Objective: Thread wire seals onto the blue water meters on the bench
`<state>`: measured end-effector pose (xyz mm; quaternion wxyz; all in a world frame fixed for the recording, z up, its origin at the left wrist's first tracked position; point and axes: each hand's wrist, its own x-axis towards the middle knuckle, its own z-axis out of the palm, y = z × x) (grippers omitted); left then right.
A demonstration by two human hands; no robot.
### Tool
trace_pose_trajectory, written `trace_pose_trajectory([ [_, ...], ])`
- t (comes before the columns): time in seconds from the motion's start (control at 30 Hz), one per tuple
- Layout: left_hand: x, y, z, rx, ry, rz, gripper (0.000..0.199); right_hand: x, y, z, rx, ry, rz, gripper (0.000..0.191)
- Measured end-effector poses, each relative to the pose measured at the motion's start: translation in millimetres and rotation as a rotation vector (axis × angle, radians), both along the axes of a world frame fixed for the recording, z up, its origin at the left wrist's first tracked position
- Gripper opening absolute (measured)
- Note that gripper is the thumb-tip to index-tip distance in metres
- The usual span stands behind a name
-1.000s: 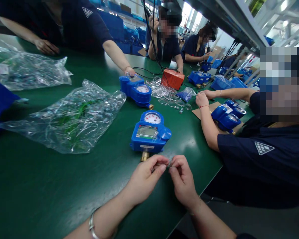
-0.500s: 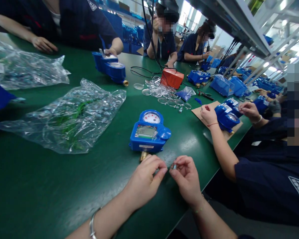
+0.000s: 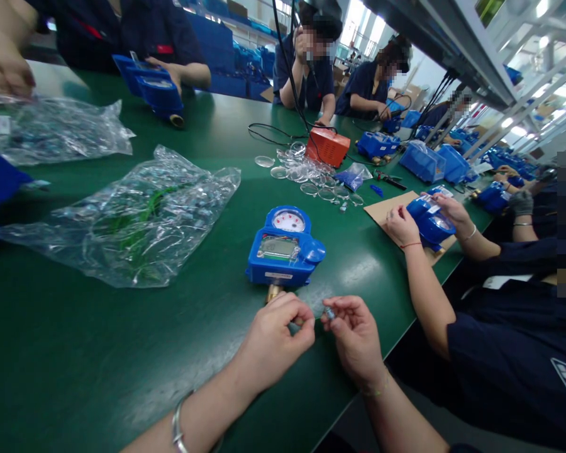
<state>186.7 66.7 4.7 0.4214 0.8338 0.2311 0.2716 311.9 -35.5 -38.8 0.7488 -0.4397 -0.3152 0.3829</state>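
A blue meter [image 3: 283, 251] with a round dial, a small display and a brass fitting stands on the green table. Just below it my left hand [image 3: 283, 333] is closed in a pinch; what its fingertips hold is too small to name. My right hand [image 3: 356, 336], close beside it, pinches a small light-blue part [image 3: 329, 313] between thumb and fingers. The fingertips of both hands are a short gap apart.
Clear plastic bags [image 3: 141, 220] of small parts lie at the left. Beyond the meter are clear discs [image 3: 297, 167] and an orange box [image 3: 327, 146]. A co-worker at the right handles another blue meter [image 3: 427, 220] on cardboard [image 3: 380, 207].
The small part in my right hand has turned slightly and shows more. Across the table a person has drawn a blue meter to the left, and the co-worker's hands at the right have moved onto theirs.
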Motion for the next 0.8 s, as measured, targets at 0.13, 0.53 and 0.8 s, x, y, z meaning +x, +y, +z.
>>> trace_pose_trajectory([
  [0.13,0.2,0.8,-0.8,0.007,0.008,0.006,0.015,-0.5,1.5,2.1,0.008,0.025,0.000,0.021],
  [0.53,1.6,-0.6,1.3,-0.009,0.030,0.010,0.015,-3.6,2.1,6.3,0.008,0.108,0.016,0.016],
  [0.8,0.2,-2.2,1.8,-0.009,0.013,-0.011,0.015,-3.9,-1.1,6.8,-0.006,-0.047,0.000,0.027],
])
